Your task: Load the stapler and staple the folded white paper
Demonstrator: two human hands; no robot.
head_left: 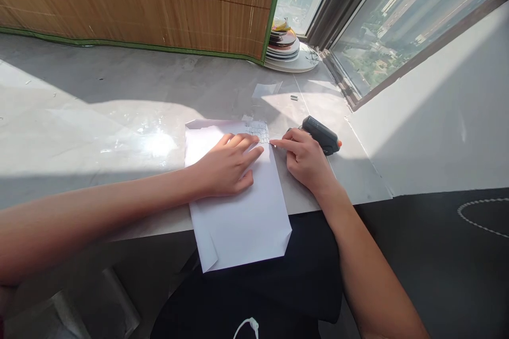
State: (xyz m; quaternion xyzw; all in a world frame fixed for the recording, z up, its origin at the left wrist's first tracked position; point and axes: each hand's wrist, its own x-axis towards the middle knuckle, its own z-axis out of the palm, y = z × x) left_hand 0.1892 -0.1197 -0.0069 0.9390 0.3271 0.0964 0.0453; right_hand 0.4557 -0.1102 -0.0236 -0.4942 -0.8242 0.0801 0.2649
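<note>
A white paper sheet (254, 222) with folded corners lies on the counter, its near end hanging over the edge. At its upper right is a patch of dense short grey marks (256, 129) that looks like rows of staples. My left hand (230, 164) rests flat on the paper, fingers apart, the fingertips at the patch's lower edge. With its index finger stretched out, my right hand (304, 156) touches the paper's right edge beside the patch; its other fingers are curled. Just behind this hand lies a dark stapler-like tool (321, 135) with an orange tip, partly hidden by the fingers.
Two small metal strips (294, 98) and a clear plastic piece (265, 90) lie beyond the paper. Stacked plates (292, 58) stand in the corner by the window (377, 37). A bamboo blind (139, 5) hangs along the back. The counter (99, 132) ends just before my lap.
</note>
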